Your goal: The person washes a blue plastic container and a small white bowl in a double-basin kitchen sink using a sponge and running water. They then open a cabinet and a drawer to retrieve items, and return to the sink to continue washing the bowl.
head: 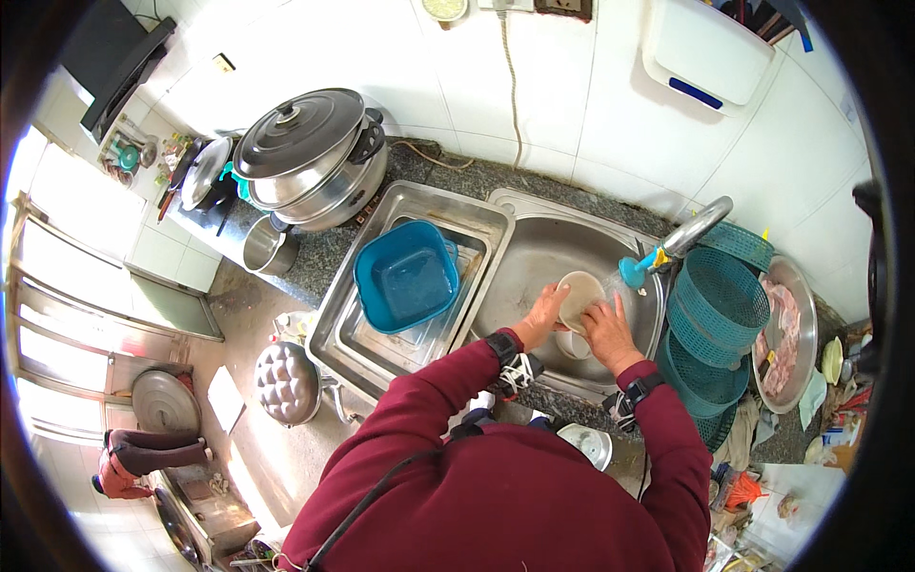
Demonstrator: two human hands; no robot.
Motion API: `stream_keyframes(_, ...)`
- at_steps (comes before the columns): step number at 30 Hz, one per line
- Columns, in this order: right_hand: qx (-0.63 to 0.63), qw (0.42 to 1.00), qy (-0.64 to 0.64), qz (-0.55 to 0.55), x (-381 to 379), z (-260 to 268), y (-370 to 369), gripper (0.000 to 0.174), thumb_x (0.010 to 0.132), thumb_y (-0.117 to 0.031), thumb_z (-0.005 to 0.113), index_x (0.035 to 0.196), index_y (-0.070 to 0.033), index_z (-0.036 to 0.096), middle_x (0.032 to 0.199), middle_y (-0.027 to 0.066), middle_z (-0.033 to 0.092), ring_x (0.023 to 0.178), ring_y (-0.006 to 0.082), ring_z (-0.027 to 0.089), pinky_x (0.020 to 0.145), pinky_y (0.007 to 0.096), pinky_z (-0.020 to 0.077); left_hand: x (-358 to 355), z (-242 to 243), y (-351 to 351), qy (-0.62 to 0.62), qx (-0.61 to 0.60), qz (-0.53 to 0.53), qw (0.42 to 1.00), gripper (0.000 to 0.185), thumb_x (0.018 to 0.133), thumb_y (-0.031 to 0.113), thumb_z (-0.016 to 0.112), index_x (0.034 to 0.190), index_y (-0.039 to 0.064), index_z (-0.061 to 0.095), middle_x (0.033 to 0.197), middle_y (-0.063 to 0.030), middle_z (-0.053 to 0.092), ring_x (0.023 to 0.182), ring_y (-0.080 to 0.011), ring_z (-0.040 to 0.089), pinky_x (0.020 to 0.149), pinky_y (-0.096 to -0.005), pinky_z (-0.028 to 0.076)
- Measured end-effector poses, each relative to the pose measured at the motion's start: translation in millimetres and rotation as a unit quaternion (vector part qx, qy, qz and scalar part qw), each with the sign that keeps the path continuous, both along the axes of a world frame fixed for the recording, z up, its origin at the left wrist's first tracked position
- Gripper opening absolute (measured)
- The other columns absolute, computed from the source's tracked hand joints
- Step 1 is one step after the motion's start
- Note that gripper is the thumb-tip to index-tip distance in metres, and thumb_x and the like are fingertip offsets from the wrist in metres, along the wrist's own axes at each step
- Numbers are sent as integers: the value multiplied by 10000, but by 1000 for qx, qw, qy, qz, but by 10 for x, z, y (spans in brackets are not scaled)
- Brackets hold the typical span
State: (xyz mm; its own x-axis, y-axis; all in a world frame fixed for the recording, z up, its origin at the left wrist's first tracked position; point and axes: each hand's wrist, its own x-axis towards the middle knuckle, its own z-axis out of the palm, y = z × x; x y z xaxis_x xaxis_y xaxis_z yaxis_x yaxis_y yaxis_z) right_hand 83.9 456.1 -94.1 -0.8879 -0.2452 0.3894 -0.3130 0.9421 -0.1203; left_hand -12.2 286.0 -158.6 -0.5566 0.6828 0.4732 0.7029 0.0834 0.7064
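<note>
Over the stainless steel sink my left hand grips the left rim of a pale bowl, tilted so that its inside shows. My right hand touches the bowl's lower right side, the thumb and fingers spread around it; its exact hold is partly hidden. Water sprays from the blue nozzle of the metal faucet close to the bowl. Beneath my hands, a white cup or small bowl sits on the sink's bottom.
Left of the sink, a blue plastic basin rests in a metal tray. A large steamer pot stands behind it. Teal baskets and a metal bowl of raw meat crowd the right. A person bends at far left.
</note>
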Motion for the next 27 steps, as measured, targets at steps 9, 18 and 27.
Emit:
stream_keyframes(9, -53, 998, -34, 3, -49, -26, -173, 242, 780, -140, 668, 1020, -101, 671, 1039, 41, 621, 1082, 259, 570, 1117, 612, 252, -18, 75, 35, -273, 34, -39, 961, 910, 703, -88, 759, 1468, 14, 278, 1323, -270, 413, 1177, -439, 475, 956, -450, 490)
stream_keyframes(18, -41, 998, -35, 20, 0, 22, 0, 266, 802, -147, 639, 1056, -74, 665, 1083, 65, 630, 1115, 264, 566, 1121, 601, 258, -24, -168, 33, 66, 48, 41, 996, 884, 802, 163, 743, 1520, 17, 249, 1397, -297, 390, 1264, -459, 427, 1080, -531, 369)
stream_keyframes(27, -106, 992, -48, -48, -34, 30, -156, 235, 849, -154, 567, 1054, -90, 664, 1085, 47, 631, 1141, 246, 551, 1141, 586, 247, 150, 190, 213, -611, 152, 111, 769, 672, 971, 595, 442, 1402, 80, 421, 1300, -131, 524, 1107, -273, 586, 863, -424, 528)
